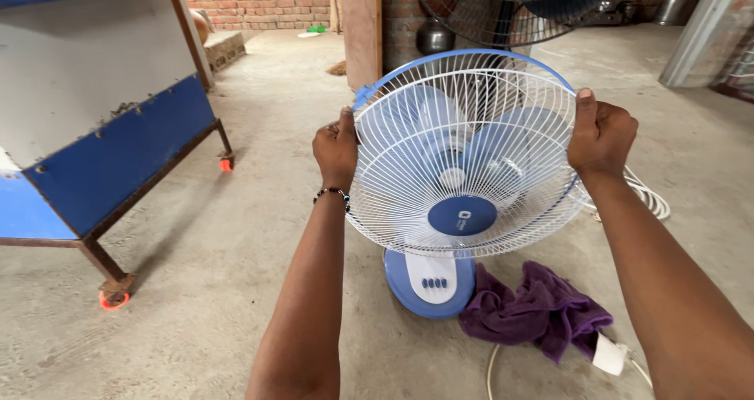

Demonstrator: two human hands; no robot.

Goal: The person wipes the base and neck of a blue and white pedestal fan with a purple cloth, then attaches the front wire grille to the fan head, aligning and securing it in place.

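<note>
Gripping the white wire guard (463,157) of the blue table fan (430,284), the left hand (337,147) and right hand (601,135) clamp opposite rim edges, apparently mid-way through working it loose, which calls for an even pull.

We note the fan guard (463,157) is glossy white wire, its base (428,282) smooth blue plastic. The purple cloth (538,310) looks soft and matt; the floor (236,290) is rough concrete.
</note>
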